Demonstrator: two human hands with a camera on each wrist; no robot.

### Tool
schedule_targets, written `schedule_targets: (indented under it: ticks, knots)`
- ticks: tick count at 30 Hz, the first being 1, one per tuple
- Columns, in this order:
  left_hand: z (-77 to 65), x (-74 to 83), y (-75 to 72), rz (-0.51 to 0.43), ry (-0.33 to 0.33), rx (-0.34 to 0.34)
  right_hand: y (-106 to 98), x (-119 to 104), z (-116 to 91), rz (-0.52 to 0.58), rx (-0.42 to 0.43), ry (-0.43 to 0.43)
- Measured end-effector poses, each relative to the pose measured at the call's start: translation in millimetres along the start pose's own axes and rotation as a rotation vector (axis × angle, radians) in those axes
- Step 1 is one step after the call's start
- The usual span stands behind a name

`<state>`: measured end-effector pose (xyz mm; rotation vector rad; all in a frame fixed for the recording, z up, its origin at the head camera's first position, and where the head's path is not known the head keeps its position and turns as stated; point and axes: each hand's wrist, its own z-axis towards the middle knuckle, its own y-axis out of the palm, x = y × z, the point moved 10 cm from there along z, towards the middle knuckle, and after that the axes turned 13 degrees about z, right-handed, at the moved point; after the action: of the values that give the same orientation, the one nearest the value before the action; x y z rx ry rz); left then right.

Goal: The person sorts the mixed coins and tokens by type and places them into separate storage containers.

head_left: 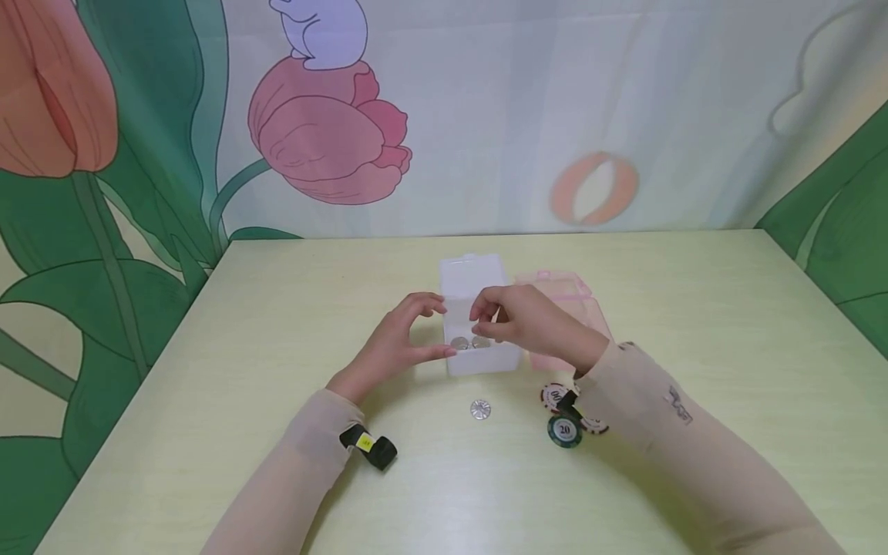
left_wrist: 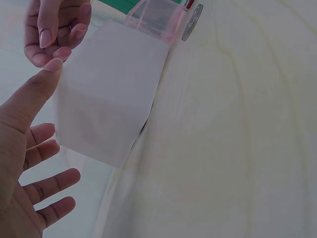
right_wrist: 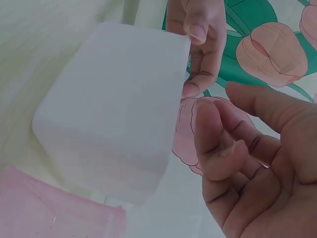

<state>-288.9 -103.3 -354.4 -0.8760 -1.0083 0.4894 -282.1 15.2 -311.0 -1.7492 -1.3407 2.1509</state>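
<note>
A white open-topped box (head_left: 483,362) stands mid-table with its lid (head_left: 473,271) raised at the back. Two silvery coins (head_left: 460,343) show inside, near its front wall. My left hand (head_left: 402,331) is spread at the box's left side, thumb tip at the front rim and fingers relaxed farther back. Over the box's right part hovers my right hand (head_left: 520,312), its fingers loosely bent. In the right wrist view a gap shows between thumb and index finger (right_wrist: 208,129), with nothing visible between them. On the table before the box lies another silver coin (head_left: 480,409).
A translucent pink box (head_left: 555,285) with a raised lid stands right of the white one, partly behind my right hand. Several poker chips, among them a green one marked 20 (head_left: 565,431), lie near my right sleeve. A printed curtain (head_left: 486,116) hangs behind the table.
</note>
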Motion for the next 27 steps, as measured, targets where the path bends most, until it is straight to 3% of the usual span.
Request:
schedule_targets:
  ticks: [12, 27]
  knots:
    - [-0.3, 1.3, -1.9, -0.001, 0.032, 0.025, 10.3, -8.9, -19.1, 0.012, -0.057, -0.069]
    - [1.1, -0.7, -0.5, 0.017, 0.013, 0.007, 39.5, -6.5, -33.5, 0.030, -0.161, -0.112]
